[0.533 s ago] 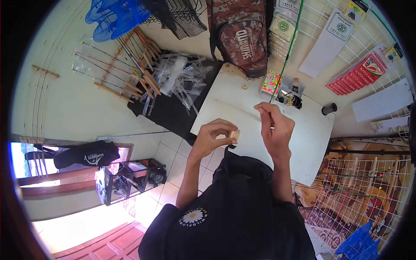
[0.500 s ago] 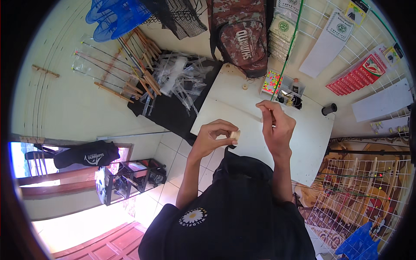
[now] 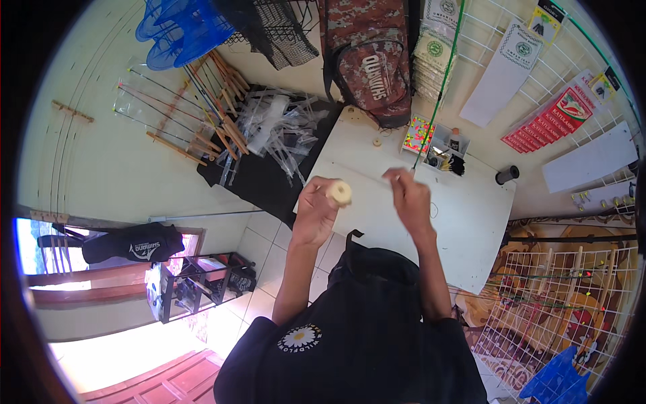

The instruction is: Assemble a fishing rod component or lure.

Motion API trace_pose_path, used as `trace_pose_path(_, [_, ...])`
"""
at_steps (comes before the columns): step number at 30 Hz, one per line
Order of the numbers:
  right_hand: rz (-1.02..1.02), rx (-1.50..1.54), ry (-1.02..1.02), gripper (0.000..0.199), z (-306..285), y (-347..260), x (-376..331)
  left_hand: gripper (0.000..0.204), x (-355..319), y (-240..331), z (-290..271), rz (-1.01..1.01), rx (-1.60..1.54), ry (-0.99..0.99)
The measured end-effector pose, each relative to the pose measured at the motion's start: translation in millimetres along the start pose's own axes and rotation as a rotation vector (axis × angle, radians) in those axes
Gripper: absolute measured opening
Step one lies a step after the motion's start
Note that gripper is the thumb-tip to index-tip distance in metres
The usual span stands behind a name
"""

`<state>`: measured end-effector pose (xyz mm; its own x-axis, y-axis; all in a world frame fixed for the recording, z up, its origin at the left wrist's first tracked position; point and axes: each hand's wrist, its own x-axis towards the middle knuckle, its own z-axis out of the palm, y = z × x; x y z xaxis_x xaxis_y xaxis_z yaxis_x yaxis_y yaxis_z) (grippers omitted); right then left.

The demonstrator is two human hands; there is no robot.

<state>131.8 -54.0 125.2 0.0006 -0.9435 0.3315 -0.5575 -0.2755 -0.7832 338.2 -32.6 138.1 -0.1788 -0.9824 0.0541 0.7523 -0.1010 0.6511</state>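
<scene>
My left hand [image 3: 315, 210] is closed around a small pale spool [image 3: 341, 193], whose round end with a centre hole faces up. It is held above the near left part of the white table [image 3: 464, 249]. To its right, my right hand [image 3: 409, 200] is raised over the table with thumb and fingers drawn together in a pinch. Motion smears its fingertips, and anything as thin as a line between them is too small to make out. A second small pale spool [image 3: 377, 142] lies farther back on the table.
At the table's back stand a box of bright coloured bits [image 3: 418, 133], a compartment tray with a small bottle [image 3: 455, 143] and a black cylinder [image 3: 507, 175]. A camouflage backpack [image 3: 377, 74] hangs behind. Plastic wrappings [image 3: 272, 131] lie on black cloth at left. A green rod [image 3: 441, 94] slants upward.
The left hand has turned the spool so its end face shows, and shifted slightly left. My right hand has moved left and a little nearer to me.
</scene>
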Motion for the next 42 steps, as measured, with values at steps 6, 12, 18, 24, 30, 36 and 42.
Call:
trace_pose_path(6, [-0.073, 0.117, -0.179, 0.005, 13.6, -7.1, -63.1, 0.023, 10.4, -22.7, -16.8, 0.057, 0.214, 0.456])
trace_pose_path(12, [-0.118, 0.198, -0.178, 0.008, 0.0, -28.4, -62.0, 0.024, -5.3, -51.7, -9.7, 0.013, 0.767, 0.21])
trace_pose_path(18, [0.127, 0.24, -0.133, 0.006, -12.1, -8.6, -44.6, 0.025, -23.6, -39.0, -14.9, -0.349, 0.57, -0.038])
trace_pose_path(24, [-0.078, -0.047, -0.268, 0.009, 14.3, -11.7, -77.1, 0.027, -25.6, -43.0, -14.9, -0.238, 0.092, 0.21])
trace_pose_path(30, [-0.069, -0.063, -0.331, 0.01, -2.1, -29.3, -72.5, 0.021, -37.8, -52.3, -19.4, -0.216, 0.633, 0.218])
trace_pose_path(36, [-0.036, -0.064, -0.266, 0.009, 1.2, -17.7, -68.0, 0.02, -39.3, -32.6, -16.5, -0.399, 0.155, 0.073])
trace_pose_path(42, [-0.121, -0.123, -0.401, 0.013, 7.8, -31.7, -78.9, 0.025, -31.0, -50.2, -11.6, -0.169, 0.579, 0.227])
